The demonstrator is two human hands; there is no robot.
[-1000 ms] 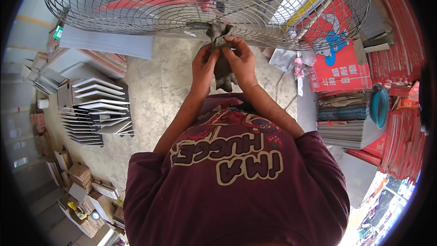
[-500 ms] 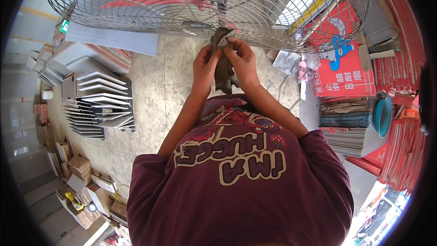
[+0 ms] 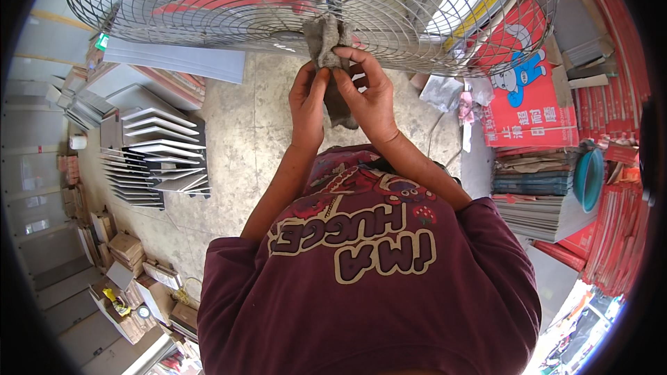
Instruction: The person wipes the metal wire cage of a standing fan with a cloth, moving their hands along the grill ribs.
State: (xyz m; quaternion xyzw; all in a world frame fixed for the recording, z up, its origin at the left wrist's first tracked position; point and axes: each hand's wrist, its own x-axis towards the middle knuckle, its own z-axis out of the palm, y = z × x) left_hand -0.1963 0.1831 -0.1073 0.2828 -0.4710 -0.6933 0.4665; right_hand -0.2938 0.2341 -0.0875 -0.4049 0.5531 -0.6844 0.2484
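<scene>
A grey-brown, worn rag [image 3: 325, 40] hangs between my two hands, its upper part bunched and folded and its lower end dangling below the fingers. My left hand [image 3: 308, 101] pinches its left side with thumb and fingers. On the other side my right hand [image 3: 369, 94] grips it, thumb in front and index finger bent over the folded top. Just beyond the rag is the wire guard of a large fan [image 3: 208, 17] with red blades; the cloth's top overlaps the guard's lower rim in the view.
Grey tile panels stand in a black rack [image 3: 156, 153] at left. Cardboard boxes [image 3: 126, 246] sit lower left. At right are a red printed carton [image 3: 531, 107], a teal basin [image 3: 589, 179] and stacked red packs [image 3: 610, 236]. Concrete floor [image 3: 246, 121] lies below.
The rag's top has opened out wider and risen slightly, and its folds have shifted. My right fingers have moved a little left over it. The view has shifted slightly.
</scene>
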